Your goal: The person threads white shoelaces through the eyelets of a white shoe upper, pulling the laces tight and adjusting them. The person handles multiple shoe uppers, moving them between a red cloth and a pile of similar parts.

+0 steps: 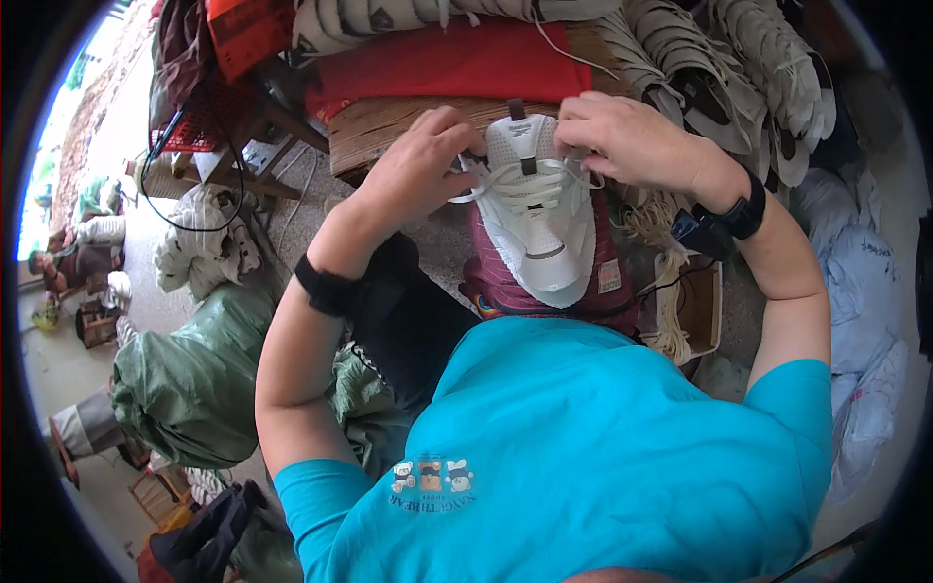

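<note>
White mesh and smooth panels are making up the shoe [539,248], which is lying on a maroon cloth [491,287] in front of the person, its toe pointing toward the turquoise shirt [632,428] and its tongue [508,148] facing away. Pale laces [535,199] are crossing its upper, with a loop standing out at the left side. The left hand [423,160] is hovering just beside the collar with bent fingers, near that loop; whether it is pinching the lace, I cannot tell. The right hand [627,141] is mirroring it on the other side — fingers curling inward, a lace running close to the fingertips, the grip itself partly hidden. Beyond the shoe, a red cloth [452,63] is covering part of a wooden bench [389,136]. Stacked pale shoe uppers [700,83] are sitting to the right, while a bundle of cream cords [671,306] is hanging nearer — and a green sack [194,379] is slumping on the left.
</note>
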The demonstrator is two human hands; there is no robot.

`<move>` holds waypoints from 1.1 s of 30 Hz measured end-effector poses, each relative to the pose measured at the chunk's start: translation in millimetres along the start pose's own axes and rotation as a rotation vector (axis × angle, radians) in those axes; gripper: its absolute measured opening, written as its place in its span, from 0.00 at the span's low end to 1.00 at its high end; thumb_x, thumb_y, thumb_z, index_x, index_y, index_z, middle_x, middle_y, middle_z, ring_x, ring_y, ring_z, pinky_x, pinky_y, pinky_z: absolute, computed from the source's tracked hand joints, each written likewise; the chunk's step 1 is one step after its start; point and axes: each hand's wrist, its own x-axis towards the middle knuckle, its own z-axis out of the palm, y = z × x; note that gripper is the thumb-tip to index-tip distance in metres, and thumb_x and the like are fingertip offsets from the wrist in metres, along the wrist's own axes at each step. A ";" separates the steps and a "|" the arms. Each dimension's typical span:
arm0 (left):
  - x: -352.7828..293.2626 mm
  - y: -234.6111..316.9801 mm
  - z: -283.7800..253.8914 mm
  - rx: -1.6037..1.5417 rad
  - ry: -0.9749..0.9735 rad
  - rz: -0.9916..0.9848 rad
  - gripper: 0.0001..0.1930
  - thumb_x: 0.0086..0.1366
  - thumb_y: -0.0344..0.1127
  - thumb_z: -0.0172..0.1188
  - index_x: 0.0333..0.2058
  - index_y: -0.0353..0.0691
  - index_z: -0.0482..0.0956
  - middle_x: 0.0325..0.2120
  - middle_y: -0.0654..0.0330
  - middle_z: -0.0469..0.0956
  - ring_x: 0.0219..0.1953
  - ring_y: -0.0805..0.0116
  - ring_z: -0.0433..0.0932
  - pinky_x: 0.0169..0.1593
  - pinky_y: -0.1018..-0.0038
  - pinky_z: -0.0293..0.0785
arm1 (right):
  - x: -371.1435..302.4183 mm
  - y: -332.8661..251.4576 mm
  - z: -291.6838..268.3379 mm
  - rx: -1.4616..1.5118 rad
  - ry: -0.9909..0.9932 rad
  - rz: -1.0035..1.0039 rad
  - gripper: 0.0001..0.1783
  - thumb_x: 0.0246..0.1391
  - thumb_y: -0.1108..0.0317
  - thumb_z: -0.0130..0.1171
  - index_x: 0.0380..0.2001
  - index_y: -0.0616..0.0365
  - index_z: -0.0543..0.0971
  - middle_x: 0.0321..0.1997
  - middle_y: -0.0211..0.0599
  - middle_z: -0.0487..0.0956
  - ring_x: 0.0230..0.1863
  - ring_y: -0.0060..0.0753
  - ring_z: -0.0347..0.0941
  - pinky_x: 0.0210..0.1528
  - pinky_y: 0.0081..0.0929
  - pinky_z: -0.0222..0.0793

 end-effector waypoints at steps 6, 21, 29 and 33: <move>-4.0 -17.5 5.4 -0.208 -0.121 -0.040 0.12 0.58 0.34 0.67 0.39 0.39 0.77 0.36 0.57 0.73 0.42 0.59 0.73 0.46 0.68 0.72 | -2.4 5.8 -2.1 0.158 -0.069 0.109 0.08 0.50 0.67 0.61 0.32 0.58 0.77 0.36 0.37 0.75 0.40 0.46 0.74 0.42 0.40 0.70; -15.3 -5.4 47.6 -0.801 0.140 -0.479 0.10 0.62 0.36 0.65 0.28 0.33 0.82 0.36 0.67 0.66 0.41 0.75 0.67 0.42 0.78 0.66 | 31.2 10.4 7.5 0.232 -0.315 0.455 0.14 0.49 0.58 0.64 0.27 0.61 0.83 0.34 0.39 0.76 0.37 0.39 0.74 0.39 0.34 0.68; -12.6 17.4 41.4 -1.489 0.369 -0.807 0.09 0.66 0.35 0.63 0.30 0.36 0.82 0.42 0.65 0.69 0.42 0.78 0.68 0.45 0.80 0.64 | 0.8 -0.2 23.5 0.821 0.133 0.581 0.09 0.61 0.66 0.59 0.32 0.60 0.83 0.35 0.24 0.73 0.35 0.14 0.68 0.37 0.14 0.64; 13.3 49.6 -0.6 -0.977 0.424 -0.290 0.08 0.69 0.36 0.60 0.37 0.36 0.81 0.40 0.66 0.74 0.39 0.80 0.71 0.46 0.81 0.65 | 16.3 -35.4 -6.0 0.775 0.362 0.297 0.07 0.62 0.68 0.59 0.33 0.59 0.82 0.35 0.24 0.72 0.34 0.14 0.68 0.37 0.14 0.64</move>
